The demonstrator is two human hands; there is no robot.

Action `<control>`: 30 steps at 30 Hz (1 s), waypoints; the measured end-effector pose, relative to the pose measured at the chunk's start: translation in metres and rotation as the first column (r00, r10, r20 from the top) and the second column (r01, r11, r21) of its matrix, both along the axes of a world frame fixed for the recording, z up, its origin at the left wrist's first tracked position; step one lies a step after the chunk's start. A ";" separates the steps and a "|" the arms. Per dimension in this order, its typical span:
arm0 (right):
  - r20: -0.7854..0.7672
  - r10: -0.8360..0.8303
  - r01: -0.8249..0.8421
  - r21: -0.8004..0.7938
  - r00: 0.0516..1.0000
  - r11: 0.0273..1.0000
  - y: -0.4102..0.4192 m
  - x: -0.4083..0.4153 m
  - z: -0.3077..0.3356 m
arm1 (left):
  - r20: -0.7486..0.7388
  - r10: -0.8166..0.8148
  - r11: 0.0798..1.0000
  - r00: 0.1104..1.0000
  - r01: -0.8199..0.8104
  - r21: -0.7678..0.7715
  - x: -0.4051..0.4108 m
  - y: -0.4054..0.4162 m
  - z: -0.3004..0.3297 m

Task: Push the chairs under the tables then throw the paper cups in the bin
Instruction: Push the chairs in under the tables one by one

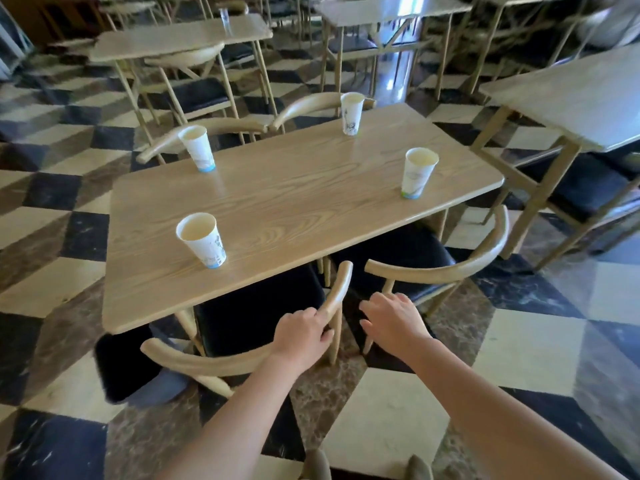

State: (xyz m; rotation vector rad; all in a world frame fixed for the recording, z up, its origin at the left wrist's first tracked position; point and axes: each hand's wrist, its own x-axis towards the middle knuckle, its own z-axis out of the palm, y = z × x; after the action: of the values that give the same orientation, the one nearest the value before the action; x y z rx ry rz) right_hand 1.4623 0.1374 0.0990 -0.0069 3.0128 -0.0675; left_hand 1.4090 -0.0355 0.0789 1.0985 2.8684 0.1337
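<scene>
One head-worn view looks forward and steeply down, close above the near edge of the table (294, 202).

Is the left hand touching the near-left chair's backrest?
Touching: in the head view the left hand curls around the curved backrest of the near-left chair.

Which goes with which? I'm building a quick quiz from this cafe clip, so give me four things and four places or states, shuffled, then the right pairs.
Things:
1. left hand
2. right hand
3. near-left paper cup
4. near-right chair

Places or states:
A. stands upright near the table's front left corner
B. grips the backrest of the near-left chair
C. seat partly under the table, backrest untouched
D. open, fingers spread, between the two near chairs

Pairs: 1-B, 2-D, 3-A, 4-C
</scene>
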 end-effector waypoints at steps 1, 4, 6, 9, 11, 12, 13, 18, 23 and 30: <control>-0.025 -0.025 0.025 -0.014 0.999 1.000 0.011 0.007 0.003 | -0.004 -0.013 1.000 1.000 0.013 -0.003 0.004 0.011 0.004; -0.065 -0.085 0.083 -0.032 0.994 0.996 0.046 0.028 0.007 | 0.009 -0.034 0.999 0.999 0.034 0.037 0.017 0.046 0.012; -0.070 -0.115 0.114 -0.029 0.991 0.993 0.074 0.043 0.008 | 0.004 -0.033 0.997 0.999 0.033 0.069 0.026 0.075 0.017; -0.085 -0.143 0.141 -0.031 0.986 0.990 0.118 0.068 0.012 | -0.012 -0.026 0.994 1.000 0.027 0.110 0.046 0.123 0.024; -0.085 -0.155 0.153 -0.037 0.984 0.988 0.149 0.085 0.016 | 0.022 -0.016 0.992 1.000 0.013 0.125 0.063 0.157 0.026; -0.089 -0.164 0.161 -0.038 0.982 0.986 0.165 0.093 0.018 | 0.042 -0.013 0.991 0.999 0.007 0.134 0.070 0.175 0.026; -0.094 -0.173 0.170 -0.041 0.980 0.985 0.181 0.100 0.021 | 0.059 -0.009 0.989 0.998 0.000 0.149 0.078 0.192 0.027; -0.117 -0.206 0.200 -0.066 0.971 0.978 0.255 0.129 0.034 | 0.008 -0.013 0.987 1.000 0.012 0.163 0.107 0.270 0.043; -0.134 -0.246 0.236 -0.084 0.960 0.968 0.307 0.141 0.039 | 0.016 -0.044 0.988 0.999 0.041 0.150 0.114 0.325 0.053; -0.162 -0.294 0.281 -0.095 0.942 0.955 0.381 0.121 0.048 | -0.033 -0.026 0.995 0.999 0.029 0.092 0.086 0.400 0.053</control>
State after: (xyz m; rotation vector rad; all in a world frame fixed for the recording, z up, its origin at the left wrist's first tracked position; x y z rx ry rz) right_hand 1.5835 0.5182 0.1470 0.4452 3.1583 -0.2122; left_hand 1.4951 0.3644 0.1324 1.1652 2.9010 0.2515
